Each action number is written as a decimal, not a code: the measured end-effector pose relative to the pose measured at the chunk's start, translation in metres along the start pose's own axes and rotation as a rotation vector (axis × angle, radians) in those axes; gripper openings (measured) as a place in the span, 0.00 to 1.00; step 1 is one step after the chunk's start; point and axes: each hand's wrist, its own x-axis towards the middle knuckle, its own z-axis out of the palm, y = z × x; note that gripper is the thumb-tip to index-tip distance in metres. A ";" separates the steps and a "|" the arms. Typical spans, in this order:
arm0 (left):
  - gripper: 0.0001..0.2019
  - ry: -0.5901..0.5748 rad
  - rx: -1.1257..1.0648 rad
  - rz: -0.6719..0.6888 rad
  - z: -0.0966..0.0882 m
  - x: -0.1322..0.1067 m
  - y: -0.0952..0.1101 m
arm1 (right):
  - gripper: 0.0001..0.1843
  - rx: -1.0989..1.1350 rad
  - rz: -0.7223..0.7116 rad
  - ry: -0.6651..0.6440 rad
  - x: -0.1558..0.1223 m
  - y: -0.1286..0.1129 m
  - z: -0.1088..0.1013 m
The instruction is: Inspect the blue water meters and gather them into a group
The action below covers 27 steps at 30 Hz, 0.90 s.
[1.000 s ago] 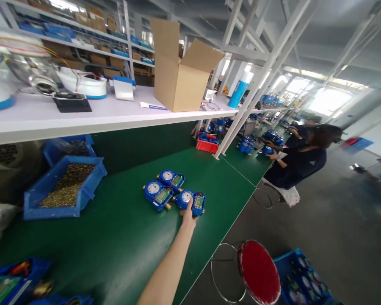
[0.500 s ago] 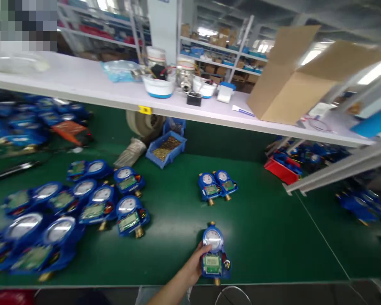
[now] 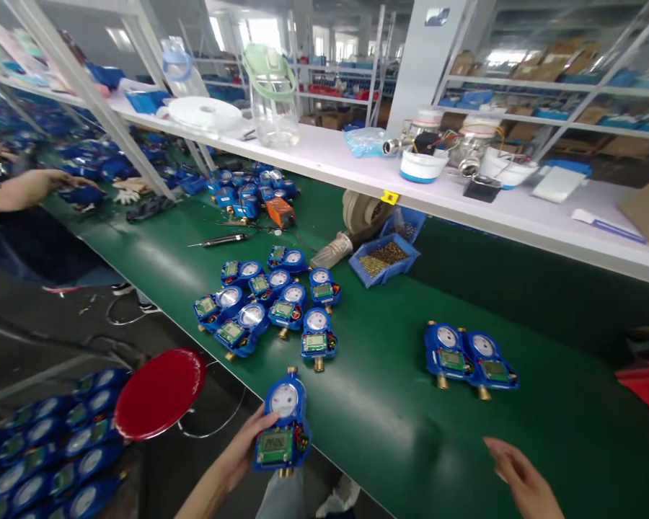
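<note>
My left hand (image 3: 249, 437) is closed around a blue water meter (image 3: 285, 401), thumb on its side near the round dial. Its green circuit board with a small display faces up, and brass ends stick out at top and bottom. The meter is held at the table's front edge. At the lower right, my right hand (image 3: 519, 472) hovers over the green table (image 3: 378, 418), fingers stretched out and holding nothing. Beyond it a pair of similar meters (image 3: 468, 358) stand side by side. Several more meters (image 3: 270, 303) lie grouped left of centre.
A blue bin (image 3: 383, 259) holds small brass-coloured parts. An electric screwdriver (image 3: 219, 240) and an orange device (image 3: 280, 213) lie farther left. A white shelf (image 3: 324, 162) runs above the table. A red stool (image 3: 161, 393) and stacked meters are at lower left; a co-worker's arm (image 3: 27, 189) reaches in.
The view has swung to the left. My left hand still holds the water meter, now at the table's edge with its display showing dark digits. My right hand has come into view.
</note>
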 end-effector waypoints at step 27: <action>0.47 -0.074 0.320 -0.148 -0.041 0.115 0.125 | 0.39 -0.350 -0.138 0.010 0.085 -0.137 0.055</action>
